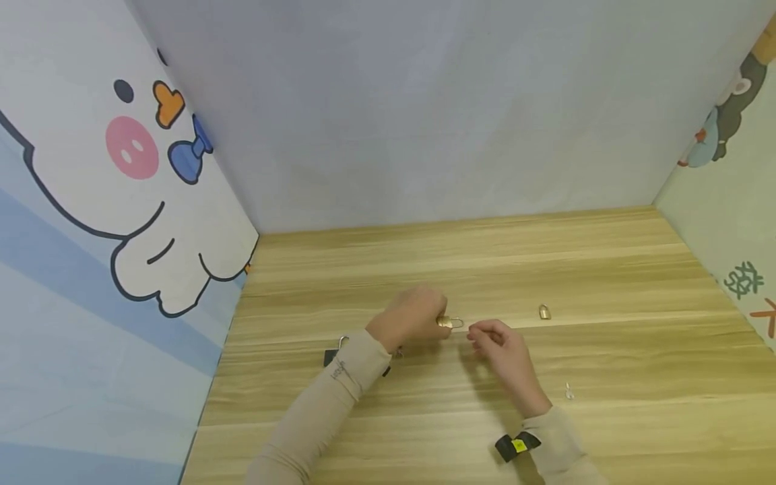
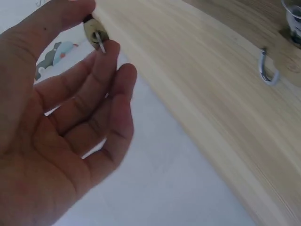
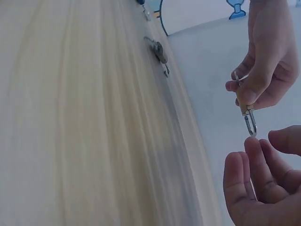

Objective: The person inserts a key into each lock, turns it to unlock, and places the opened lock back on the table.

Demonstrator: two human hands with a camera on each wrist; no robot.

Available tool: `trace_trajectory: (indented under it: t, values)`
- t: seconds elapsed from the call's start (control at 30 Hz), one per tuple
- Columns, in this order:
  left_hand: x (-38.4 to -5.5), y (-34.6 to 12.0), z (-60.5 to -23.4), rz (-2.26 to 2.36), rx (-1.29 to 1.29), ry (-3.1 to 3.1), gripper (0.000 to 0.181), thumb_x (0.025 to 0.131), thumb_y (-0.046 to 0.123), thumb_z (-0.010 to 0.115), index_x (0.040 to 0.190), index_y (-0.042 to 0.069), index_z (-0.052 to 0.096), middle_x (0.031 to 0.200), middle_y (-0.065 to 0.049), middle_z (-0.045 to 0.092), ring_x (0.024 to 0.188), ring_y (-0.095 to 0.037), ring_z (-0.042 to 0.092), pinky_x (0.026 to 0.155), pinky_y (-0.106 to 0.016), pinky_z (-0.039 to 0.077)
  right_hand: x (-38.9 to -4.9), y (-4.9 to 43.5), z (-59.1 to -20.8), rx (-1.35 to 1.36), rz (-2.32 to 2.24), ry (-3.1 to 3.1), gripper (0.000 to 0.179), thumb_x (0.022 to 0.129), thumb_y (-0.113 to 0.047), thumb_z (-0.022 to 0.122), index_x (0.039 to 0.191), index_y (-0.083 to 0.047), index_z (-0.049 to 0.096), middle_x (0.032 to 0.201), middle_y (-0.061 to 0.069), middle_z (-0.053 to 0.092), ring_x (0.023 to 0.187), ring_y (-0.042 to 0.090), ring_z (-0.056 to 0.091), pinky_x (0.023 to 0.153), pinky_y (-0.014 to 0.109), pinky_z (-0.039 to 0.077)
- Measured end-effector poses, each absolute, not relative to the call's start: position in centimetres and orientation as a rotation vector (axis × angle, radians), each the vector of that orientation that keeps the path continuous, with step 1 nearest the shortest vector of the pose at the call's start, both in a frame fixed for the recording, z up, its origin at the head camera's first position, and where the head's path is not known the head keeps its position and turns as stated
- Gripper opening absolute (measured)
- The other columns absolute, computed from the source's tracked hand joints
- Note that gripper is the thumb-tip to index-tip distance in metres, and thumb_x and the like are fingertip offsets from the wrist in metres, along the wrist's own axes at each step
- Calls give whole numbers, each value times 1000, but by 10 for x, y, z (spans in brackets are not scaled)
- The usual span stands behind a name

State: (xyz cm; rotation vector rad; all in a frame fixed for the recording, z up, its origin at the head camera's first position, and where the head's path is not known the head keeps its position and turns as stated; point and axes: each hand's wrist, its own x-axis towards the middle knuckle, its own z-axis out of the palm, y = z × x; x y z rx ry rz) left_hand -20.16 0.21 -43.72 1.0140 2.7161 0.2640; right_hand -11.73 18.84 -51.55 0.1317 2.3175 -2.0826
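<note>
My left hand pinches a small brass padlock between thumb and fingers. Its silver shackle points toward my right hand, and one shackle leg looks free of the body in the right wrist view. From the keyhole end a thin silvery key sticks out. The fingertips of my right hand, loosely bent with nothing between them, are right at the shackle's end. In the right wrist view, the thumb stands apart from the fingers.
Another small brass padlock lies on the wooden table at the right. Small silvery keys lie nearer, beyond the right wrist. At the left, a black padlock with raised shackle is partly hidden by my left sleeve. Printed walls border the table.
</note>
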Motion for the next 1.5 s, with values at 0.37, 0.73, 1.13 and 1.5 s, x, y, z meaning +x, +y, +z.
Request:
trace_trajectory:
  t: [0.37, 0.73, 1.13, 1.5]
  values:
    - [-199, -10, -438, 312, 1313, 2660, 21, 90, 28, 71, 76, 17, 60, 66, 8, 51, 56, -6, 39, 52, -21, 34, -125, 194, -507, -146, -1826, 2730, 17, 100, -21, 64, 108, -9, 74, 105, 2, 72, 91, 18, 63, 74, 30, 50]
    - [-202, -13, -437, 281, 1336, 2655, 16, 87, 30, 72, 79, 18, 64, 71, 10, 57, 62, -6, 48, 56, -20, 41, -126, 195, -510, -264, -1740, 2748, 13, 97, -14, 66, 106, -9, 75, 104, 2, 73, 90, 15, 65, 77, 29, 53]
    - [-202, -16, -437, 286, 1332, 2652, 20, 89, 28, 71, 76, 18, 60, 68, 8, 54, 58, -6, 43, 53, -21, 37, -123, 194, -509, -363, -1658, 2803, 10, 96, -9, 67, 103, -8, 75, 100, 2, 73, 87, 15, 66, 74, 30, 55]
    - [-204, -12, -442, 265, 1306, 2699, 25, 87, 28, 71, 70, 18, 56, 62, 9, 47, 55, -5, 38, 50, -21, 32, -119, 193, -506, -324, -1647, 2699, 10, 98, -10, 64, 100, -5, 73, 91, 5, 73, 84, 24, 68, 74, 30, 53]
